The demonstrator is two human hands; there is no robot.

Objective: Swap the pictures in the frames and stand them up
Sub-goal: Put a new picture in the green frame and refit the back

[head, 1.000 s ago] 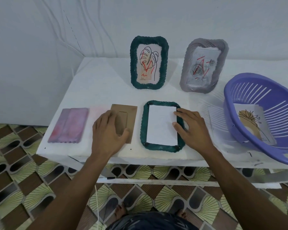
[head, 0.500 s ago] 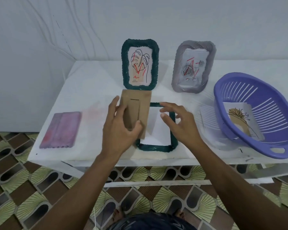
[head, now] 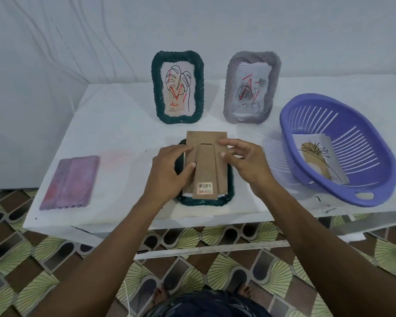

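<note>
Brown cardboard backing board [head: 209,143], with its fold-out stand flap and a barcode sticker near the lower end, is held over the dark green woven-edge frame [head: 205,202] that lies flat near the front edge of the white table [head: 114,124], about midway along it. The board is gripped on both sides: the left hand [head: 167,172] is closed on its left edge, thumb pressed onto the flap, and the right hand [head: 247,164] is pinched on its right edge, fingertips [head: 223,154] laid on the card face. The board's far end is seen jutting past the frame's far rim, and a sliver of white is glimpsed at the frame's near right corner; whether the board is seated in the frame cannot be told.

Toward the back edge, a second dark green frame with a leaf line drawing [head: 177,90] is stood upright, and just to its right a grey frame with a rose sketch [head: 252,88] is stood, tilted back. At the front left corner a pink-purple ribbed rectangular frame [head: 71,181] is laid flat, well apart from the hands. At the right end a purple slotted plastic basket [head: 361,124] is set, with a loose picture of a brown shape and black flower lines [head: 318,161] lying inside it. Patterned floor tiles [head: 32,259] are seen below the table.
</note>
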